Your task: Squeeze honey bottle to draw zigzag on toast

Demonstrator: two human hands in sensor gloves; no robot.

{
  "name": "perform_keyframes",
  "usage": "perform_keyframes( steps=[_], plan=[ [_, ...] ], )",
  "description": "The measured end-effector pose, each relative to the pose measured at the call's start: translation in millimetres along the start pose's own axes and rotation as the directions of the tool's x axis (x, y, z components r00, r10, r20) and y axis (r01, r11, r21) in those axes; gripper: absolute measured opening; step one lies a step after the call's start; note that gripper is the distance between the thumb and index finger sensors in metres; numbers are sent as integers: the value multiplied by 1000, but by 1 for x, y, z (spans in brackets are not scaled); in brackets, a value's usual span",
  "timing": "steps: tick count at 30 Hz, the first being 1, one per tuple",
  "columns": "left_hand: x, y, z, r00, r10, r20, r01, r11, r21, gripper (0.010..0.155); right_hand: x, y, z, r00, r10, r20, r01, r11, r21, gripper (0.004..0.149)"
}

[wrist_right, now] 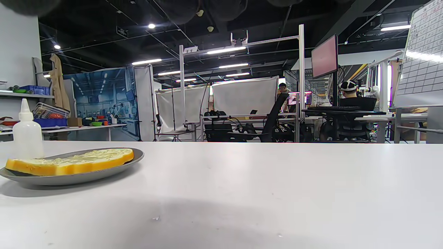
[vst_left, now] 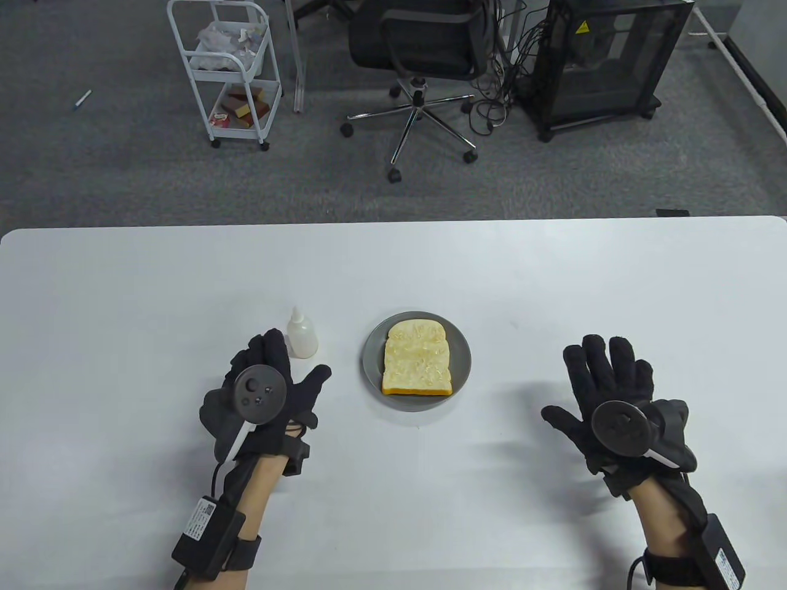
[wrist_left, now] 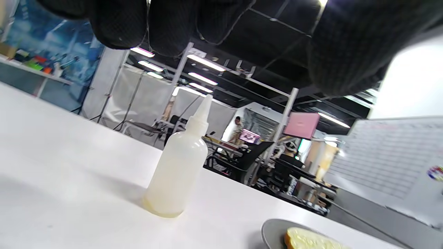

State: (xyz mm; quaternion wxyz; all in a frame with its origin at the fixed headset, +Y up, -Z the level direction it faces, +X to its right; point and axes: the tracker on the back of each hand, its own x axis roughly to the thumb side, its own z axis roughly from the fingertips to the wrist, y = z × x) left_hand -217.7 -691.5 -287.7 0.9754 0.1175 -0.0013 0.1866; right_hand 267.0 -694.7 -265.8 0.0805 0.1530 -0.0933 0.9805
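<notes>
A small translucent honey bottle with a pointed nozzle stands upright on the white table, left of a grey plate that holds one slice of toast. My left hand is open just in front of the bottle, fingers near it but apart from it. In the left wrist view the bottle stands free below the fingertips, with the plate at the lower right. My right hand lies open and empty, fingers spread, to the right of the plate. The right wrist view shows the toast and bottle at the left.
The white table spans the view, its far edge beyond the plate. Beyond it on the floor stand a white cart, an office chair and a black cabinet.
</notes>
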Motion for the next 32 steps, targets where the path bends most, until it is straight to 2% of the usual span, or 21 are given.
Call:
perform_keyframes(
  steps=[3,7,11,14,17,24,32],
  plan=[
    [4,2,17,996,-63,60,63,998,4,90,0,0,1,1000,3,4,-3,1000,-1,95],
    [4,-1,34,986,-117,115,123,992,-41,89,1,1,1,1000,6,5,-6,1000,4,95],
    [0,-10,45,986,-104,134,116,990,-83,90,2,1,2,1000,6,2,-6,1000,5,95],
    [-2,-18,48,982,-97,163,124,978,-167,90,5,3,2,1000,15,11,-15,1000,19,95],
    [-1,-20,47,978,-113,175,141,977,-160,90,6,7,1,1000,24,19,-24,999,33,96],
    [3,-26,51,970,-131,205,192,930,-314,93,6,10,1,999,36,17,-37,998,51,97],
    [3,-27,51,972,-119,204,185,921,-343,91,4,9,1,999,38,16,-39,998,57,97]
  ],
)
